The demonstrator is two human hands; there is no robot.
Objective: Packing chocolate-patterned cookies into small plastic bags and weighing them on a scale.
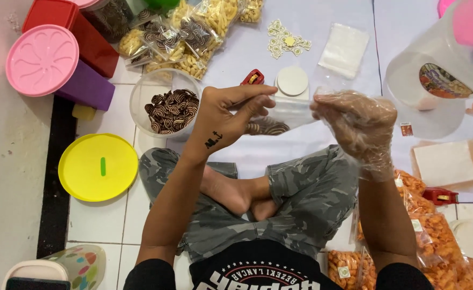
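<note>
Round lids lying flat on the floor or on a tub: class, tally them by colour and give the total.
Pink lid, on the purple tub: 1
Yellow lid, on the floor tiles: 1
White lid, on the white sheet: 1
Total: 3

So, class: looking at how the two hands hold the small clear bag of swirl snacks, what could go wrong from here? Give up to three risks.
1. The small clear bag is held only at its top edge, between the bare left hand and the gloved right hand; it might slip and spill.
2. The loose plastic glove may blunt the grip.
3. The open tub of swirl snacks sits close beside the left arm; a nudge could tip it.
</note>
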